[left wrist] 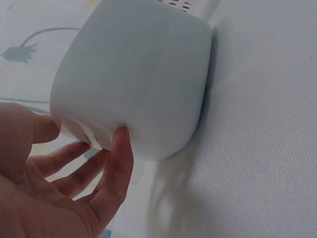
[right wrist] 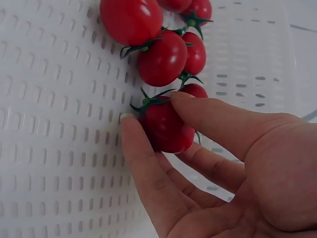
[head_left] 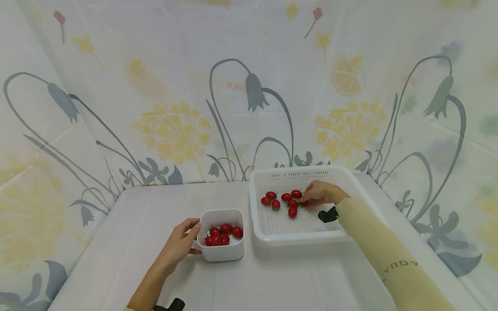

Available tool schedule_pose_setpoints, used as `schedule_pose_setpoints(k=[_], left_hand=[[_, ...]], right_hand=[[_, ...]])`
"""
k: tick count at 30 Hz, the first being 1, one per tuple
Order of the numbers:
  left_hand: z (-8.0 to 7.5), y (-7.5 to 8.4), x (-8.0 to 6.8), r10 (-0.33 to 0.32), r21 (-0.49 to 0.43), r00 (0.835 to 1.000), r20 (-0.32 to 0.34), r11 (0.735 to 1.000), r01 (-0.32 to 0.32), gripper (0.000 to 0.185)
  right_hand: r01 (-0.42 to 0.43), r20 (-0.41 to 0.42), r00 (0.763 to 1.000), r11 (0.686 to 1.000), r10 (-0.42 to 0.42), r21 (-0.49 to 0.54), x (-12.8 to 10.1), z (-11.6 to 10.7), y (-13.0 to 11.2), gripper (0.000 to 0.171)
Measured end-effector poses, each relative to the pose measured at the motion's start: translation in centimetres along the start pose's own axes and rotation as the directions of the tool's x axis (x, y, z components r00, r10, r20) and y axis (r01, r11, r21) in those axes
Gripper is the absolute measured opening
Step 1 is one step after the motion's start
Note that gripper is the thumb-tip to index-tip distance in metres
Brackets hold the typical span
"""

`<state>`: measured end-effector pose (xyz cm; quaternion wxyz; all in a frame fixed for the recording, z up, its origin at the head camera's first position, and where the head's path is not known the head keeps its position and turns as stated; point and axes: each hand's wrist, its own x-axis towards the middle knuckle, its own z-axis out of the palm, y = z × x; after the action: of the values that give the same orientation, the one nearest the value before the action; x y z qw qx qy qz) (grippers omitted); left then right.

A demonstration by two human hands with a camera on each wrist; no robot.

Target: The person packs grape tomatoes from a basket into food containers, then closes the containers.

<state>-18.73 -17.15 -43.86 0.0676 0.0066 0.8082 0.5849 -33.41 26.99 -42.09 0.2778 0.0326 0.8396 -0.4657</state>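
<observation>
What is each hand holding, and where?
Right hand pinches a red cherry tomato by its sides; left hand grips the white square bowl at its side.

White table point(head_left: 128, 242) before floral-print fabric backdrop point(head_left: 175, 108)

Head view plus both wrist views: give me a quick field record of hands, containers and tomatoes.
left hand: grips the side of the white bowl, thumb at its rim
right hand: inside the white perforated tray, pinching one cherry tomato between thumb and fingers
bowl contents: several red tomatoes
tray contents: loose cluster of red tomatoes with green stems, left of the right hand
surface: white table, bowl left of the tray
backdrop: floral printed sheet
</observation>
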Motion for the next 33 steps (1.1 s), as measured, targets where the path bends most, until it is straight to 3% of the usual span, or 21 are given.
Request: schedule_pose_setpoints(k=[4, 20, 33], left_hand=[[0.0, 0.0, 0.0, -0.001, -0.003, 1.0, 0.003, 1.0, 0.001, 0.038], [-0.2, -0.1, 0.2, -0.003, -0.008, 1.0, 0.011, 1.0, 0.003, 0.04], [-0.1, -0.2, 0.3, 0.0, -0.01, 1.0, 0.009, 1.0, 0.0, 0.04]], right_hand=[[0.024, 0.002, 1.0, 0.999, -0.024, 0.044, -0.3, -0.2, -0.1, 0.014], [0.076, 0.012, 0.997, 0.991, -0.078, 0.112, -1.0, -1.0, -0.4, 0.038], [0.169, 0.03, 0.984, 0.98, -0.173, 0.102, -2.4, -0.9, -1.8, 0.037]])
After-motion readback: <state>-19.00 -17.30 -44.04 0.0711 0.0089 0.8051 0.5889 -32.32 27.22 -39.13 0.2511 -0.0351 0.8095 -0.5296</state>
